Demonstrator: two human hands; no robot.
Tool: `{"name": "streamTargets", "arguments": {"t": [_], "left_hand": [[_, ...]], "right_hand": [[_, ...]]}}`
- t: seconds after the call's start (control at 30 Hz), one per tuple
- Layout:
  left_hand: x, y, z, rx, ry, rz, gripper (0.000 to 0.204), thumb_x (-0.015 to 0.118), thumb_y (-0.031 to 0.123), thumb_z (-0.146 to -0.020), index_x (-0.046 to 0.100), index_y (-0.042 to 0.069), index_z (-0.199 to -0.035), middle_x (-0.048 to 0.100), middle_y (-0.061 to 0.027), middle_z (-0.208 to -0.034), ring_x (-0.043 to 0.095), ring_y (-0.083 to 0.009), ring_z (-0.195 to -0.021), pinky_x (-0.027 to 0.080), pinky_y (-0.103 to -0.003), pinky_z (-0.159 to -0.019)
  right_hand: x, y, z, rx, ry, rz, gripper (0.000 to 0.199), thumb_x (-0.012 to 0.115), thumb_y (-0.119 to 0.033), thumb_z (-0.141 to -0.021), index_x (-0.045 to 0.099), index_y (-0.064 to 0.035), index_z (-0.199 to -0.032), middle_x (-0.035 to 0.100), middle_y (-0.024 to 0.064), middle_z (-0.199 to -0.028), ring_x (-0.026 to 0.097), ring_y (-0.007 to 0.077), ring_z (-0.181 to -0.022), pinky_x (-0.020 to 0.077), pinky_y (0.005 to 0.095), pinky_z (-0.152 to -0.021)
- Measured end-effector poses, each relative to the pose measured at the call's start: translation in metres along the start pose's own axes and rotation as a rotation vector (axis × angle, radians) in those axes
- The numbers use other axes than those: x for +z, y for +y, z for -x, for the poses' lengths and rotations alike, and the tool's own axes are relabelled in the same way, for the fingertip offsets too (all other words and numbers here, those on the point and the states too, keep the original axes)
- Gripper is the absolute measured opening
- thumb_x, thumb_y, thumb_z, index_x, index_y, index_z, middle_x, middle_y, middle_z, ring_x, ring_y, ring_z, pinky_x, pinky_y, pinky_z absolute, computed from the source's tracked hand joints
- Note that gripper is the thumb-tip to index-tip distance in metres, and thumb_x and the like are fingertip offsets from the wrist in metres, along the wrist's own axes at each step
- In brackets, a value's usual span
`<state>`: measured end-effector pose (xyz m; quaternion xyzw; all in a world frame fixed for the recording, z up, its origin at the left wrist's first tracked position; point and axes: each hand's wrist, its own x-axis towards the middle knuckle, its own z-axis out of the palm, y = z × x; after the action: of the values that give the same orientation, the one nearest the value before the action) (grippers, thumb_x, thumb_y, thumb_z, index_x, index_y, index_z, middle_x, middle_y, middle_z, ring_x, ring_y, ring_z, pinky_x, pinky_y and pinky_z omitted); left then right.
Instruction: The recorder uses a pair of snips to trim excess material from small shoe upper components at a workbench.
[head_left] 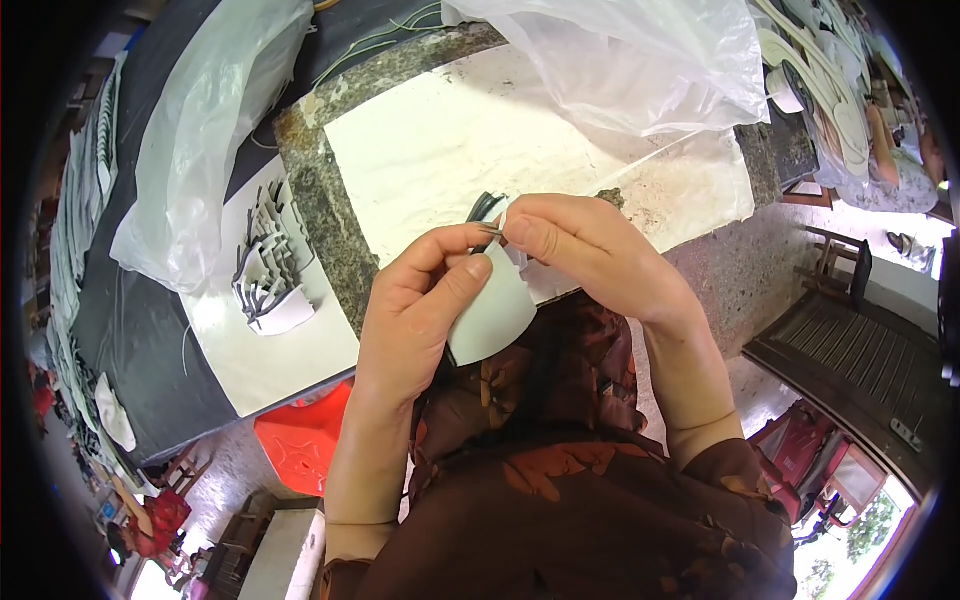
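Just above my lap, my left hand [412, 305] is closed on a pale, curved, flat piece [497, 318], thumb on its face. Dark strips [486, 206] stick up from its far end. My right hand [610, 245] meets the left at that end, thumb and fingers pinched together around a thin light strip [503, 217]. How the strip is joined to the piece is hidden by my fingertips. To the left, a stack of similar pale pieces with dark strips [272, 262] lies on a white sheet [240, 375].
A stone slab [340, 205] carries a large white sheet [420, 120]. Clear plastic bags [205, 130] lie at the far left and far right. A red plastic stool [295, 440] stands below the table's left edge. Other people [160, 515] sit at lower left and far right.
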<state>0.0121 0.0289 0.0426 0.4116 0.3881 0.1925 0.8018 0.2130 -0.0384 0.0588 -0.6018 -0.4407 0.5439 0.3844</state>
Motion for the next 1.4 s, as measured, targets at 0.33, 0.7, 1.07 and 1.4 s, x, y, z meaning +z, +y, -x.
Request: {"name": "streamTargets", "arguments": {"t": [0.33, 0.7, 1.07, 1.4], "left_hand": [[-0.044, 0.030, 0.032, 0.094, 0.080, -0.268, 0.023, 0.068, 0.005, -0.098, 0.072, 0.002, -0.120, 0.064, 0.0026, -0.092, 0.056, -0.0060, -0.084, 0.046, -0.022, -0.077], [-0.126, 0.067, 0.063, 0.548, 0.600, -1.119, 0.037, 0.077, 0.005, -0.083, 0.075, 0.006, -0.120, 0.063, -0.0035, -0.092, 0.057, -0.0164, -0.087, 0.044, -0.029, -0.080], [-0.021, 0.030, 0.018, -0.128, -0.076, -0.146, 0.024, 0.069, 0.012, -0.099, 0.072, 0.001, -0.120, 0.062, 0.0065, -0.089, 0.052, -0.0023, -0.080, 0.039, -0.018, -0.071], [-0.022, -0.015, 0.025, 0.242, -0.003, -0.404, 0.007, 0.075, 0.008, -0.094, 0.072, 0.002, -0.094, 0.065, -0.0009, -0.081, 0.058, -0.0074, -0.070, 0.045, -0.023, -0.064]], "right_hand": [[0.007, -0.010, 0.004, 0.003, 0.018, -0.047, 0.018, 0.062, -0.015, -0.101, 0.072, -0.0006, -0.104, 0.060, -0.0029, -0.085, 0.049, 0.0056, -0.078, 0.0426, 0.0237, -0.072], [0.016, -0.002, 0.009, -0.218, -0.048, 0.418, 0.017, 0.069, -0.005, -0.086, 0.071, -0.0034, -0.103, 0.071, 0.0119, -0.094, 0.070, 0.0295, -0.087, 0.0543, 0.0349, -0.078], [0.019, -0.004, 0.024, -0.338, -0.156, 0.423, 0.036, 0.068, 0.006, -0.072, 0.072, -0.0067, -0.105, 0.070, 0.0079, -0.085, 0.070, 0.0271, -0.076, 0.0558, 0.0352, -0.067], [0.025, -0.004, 0.030, -0.029, -0.007, -0.047, 0.020, 0.077, 0.003, -0.085, 0.069, -0.0040, -0.102, 0.068, 0.0061, -0.089, 0.071, 0.0164, -0.088, 0.0549, 0.0286, -0.077]]}}
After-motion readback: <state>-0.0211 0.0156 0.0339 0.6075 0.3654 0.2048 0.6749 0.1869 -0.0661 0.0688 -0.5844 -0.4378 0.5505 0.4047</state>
